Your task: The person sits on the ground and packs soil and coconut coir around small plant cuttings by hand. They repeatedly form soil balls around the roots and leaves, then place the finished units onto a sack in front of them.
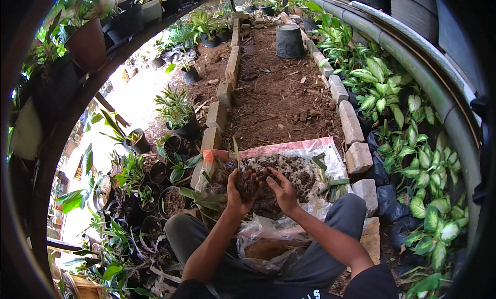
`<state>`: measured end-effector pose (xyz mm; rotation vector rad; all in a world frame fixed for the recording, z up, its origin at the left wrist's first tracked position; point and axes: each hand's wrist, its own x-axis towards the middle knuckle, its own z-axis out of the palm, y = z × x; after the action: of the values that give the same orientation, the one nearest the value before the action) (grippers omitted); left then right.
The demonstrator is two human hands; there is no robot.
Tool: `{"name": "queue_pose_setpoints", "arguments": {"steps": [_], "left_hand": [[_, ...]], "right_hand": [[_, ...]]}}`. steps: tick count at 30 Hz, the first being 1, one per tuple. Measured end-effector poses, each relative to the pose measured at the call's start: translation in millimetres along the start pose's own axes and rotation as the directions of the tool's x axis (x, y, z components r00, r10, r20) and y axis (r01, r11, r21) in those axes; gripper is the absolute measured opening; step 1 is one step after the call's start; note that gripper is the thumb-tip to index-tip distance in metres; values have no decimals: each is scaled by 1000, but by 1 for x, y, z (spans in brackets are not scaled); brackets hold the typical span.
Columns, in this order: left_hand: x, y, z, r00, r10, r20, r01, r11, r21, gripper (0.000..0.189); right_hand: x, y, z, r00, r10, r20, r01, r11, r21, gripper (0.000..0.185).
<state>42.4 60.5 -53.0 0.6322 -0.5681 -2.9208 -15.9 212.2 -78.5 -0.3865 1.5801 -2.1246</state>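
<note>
My left hand (pixel 237 200) cups a dark root ball of soil (pixel 245 186), from which a slim pale-green shoot (pixel 236 153) stands up. Close to its right side is my right hand (pixel 286 192), thumb and fingers curled around a small bit of dark potting mix (pixel 266 173). Under both hands a white woven sack (pixel 336 159) with a pink edge lies spread on the ground. On it is a heap of dark potting mix mixed with pale grains (pixel 298 173). A clear plastic bag with brown material (pixel 271 248) sits between my knees.
Cut green leaf pieces (pixel 336 184) lie at the sack's right. Brick rows (pixel 350 122) border the soil bed (pixel 279 93), where a black bucket (pixel 290 41) stands farther off. Potted plants (pixel 186 120) crowd the left; variegated leafy plants (pixel 422 179) line the right below a curved pipe (pixel 422 62).
</note>
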Motion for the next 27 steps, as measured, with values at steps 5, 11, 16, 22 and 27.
{"name": "queue_pose_setpoints", "arguments": {"steps": [5,11,16,22,27], "left_hand": [[-3,-9,3,999,-48,2,48,999,1,30],[4,-14,-9,1000,8,-16,-5,983,184,21],[6,-16,-7,995,74,-62,-47,934,355,23],[-2,-22,6,999,-27,-38,36,969,244,32],[0,-25,0,998,-34,56,19,966,257,29]], "right_hand": [[-7,5,8,999,39,17,-42,976,214,55],[-7,7,10,993,115,34,-119,935,333,48],[-4,11,8,993,118,10,-113,914,390,47],[-3,16,3,993,40,-108,-24,990,141,49],[-6,20,9,953,-247,-175,192,939,-284,48]]}}
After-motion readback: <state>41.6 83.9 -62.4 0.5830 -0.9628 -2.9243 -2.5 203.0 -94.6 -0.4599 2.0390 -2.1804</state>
